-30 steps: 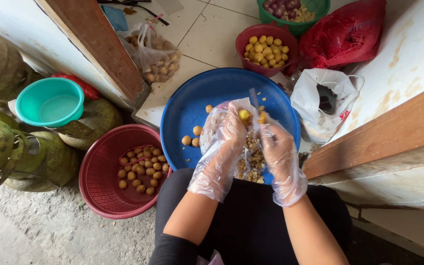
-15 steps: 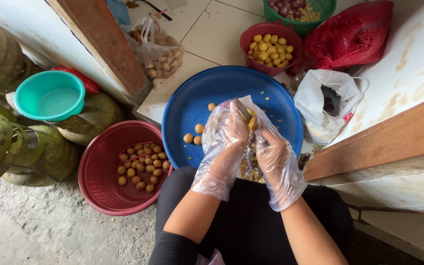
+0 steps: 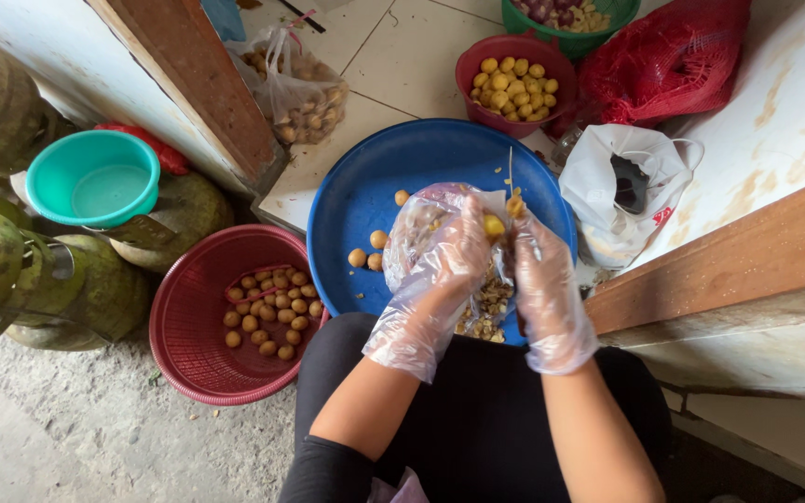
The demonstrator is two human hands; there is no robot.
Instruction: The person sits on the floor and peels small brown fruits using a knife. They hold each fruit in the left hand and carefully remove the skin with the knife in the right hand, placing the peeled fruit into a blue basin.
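Observation:
Both my hands wear loose clear plastic gloves and work over a big blue basin (image 3: 365, 200). My left hand (image 3: 449, 261) pinches a small yellow peeled potato (image 3: 494, 225). My right hand (image 3: 542, 279) grips a thin knife (image 3: 511, 172) whose blade points up and away, right beside the potato. A heap of brownish peelings (image 3: 486, 307) lies in the basin under my hands. A few unpeeled small potatoes (image 3: 370, 251) sit loose on the basin's left part.
A red basket (image 3: 188, 354) of small brown potatoes is at lower left. A red bowl (image 3: 477, 65) holds yellow peeled ones. Nearby are a teal bowl (image 3: 93, 177), green gas cylinders (image 3: 11, 270), a white plastic bag (image 3: 621, 186), a red mesh sack (image 3: 673, 56) and a wooden beam (image 3: 729, 261).
My hands stay together over the basin, turning the potato slightly against the knife. The camera view has shifted a little; nothing else has moved.

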